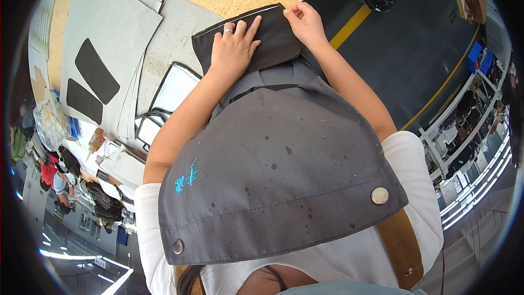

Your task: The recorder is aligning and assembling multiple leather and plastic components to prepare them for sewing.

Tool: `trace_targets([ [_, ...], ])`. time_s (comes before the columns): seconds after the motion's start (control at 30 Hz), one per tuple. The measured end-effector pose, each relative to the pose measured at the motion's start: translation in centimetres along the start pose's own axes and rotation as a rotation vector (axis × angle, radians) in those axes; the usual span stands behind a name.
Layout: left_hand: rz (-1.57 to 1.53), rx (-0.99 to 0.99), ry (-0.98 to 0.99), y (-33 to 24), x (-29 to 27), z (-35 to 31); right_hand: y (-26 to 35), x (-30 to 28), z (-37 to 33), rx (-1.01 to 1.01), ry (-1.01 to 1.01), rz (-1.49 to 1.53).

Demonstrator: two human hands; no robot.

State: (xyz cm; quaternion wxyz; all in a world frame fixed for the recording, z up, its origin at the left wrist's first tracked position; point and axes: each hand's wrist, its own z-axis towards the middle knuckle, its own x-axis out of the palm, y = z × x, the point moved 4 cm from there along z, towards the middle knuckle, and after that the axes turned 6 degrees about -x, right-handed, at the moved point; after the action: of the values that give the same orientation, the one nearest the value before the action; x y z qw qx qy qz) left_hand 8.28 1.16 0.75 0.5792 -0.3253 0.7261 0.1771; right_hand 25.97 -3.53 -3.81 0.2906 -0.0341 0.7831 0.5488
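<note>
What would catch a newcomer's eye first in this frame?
The big grey apron, speckled with dark spots and fastened with metal snaps, fills the middle of the view. Above it, at the table edge, the left hand lies flat on a dark leather piece while the right hand pinches its upper right corner. To the left lie grey board sheets bearing two black patches.
</note>
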Motion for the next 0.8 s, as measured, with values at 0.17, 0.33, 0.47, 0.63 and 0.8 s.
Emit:
trace_targets([
  [0.17,0.026,-0.001,-0.001,-0.3,0.2,0.0,-0.2,0.0,-0.2,0.040,-0.001,0.004],
  [0.33,0.056,-0.004,-0.001,-0.6,0.0,0.4,-0.4,0.2,-0.1,0.039,0.004,0.002],
  [0.47,0.080,-0.009,-0.029,-0.7,-0.1,0.8,-0.3,0.3,-0.1,-0.001,-0.030,-0.020],
  [0.63,0.078,-0.007,-0.042,-0.8,-0.4,1.2,0.0,0.3,0.0,-0.002,-0.054,-0.022],
  [0.8,0.016,0.050,-0.073,-1.1,-0.7,1.5,0.4,0.3,0.1,0.001,-0.068,-0.065],
])
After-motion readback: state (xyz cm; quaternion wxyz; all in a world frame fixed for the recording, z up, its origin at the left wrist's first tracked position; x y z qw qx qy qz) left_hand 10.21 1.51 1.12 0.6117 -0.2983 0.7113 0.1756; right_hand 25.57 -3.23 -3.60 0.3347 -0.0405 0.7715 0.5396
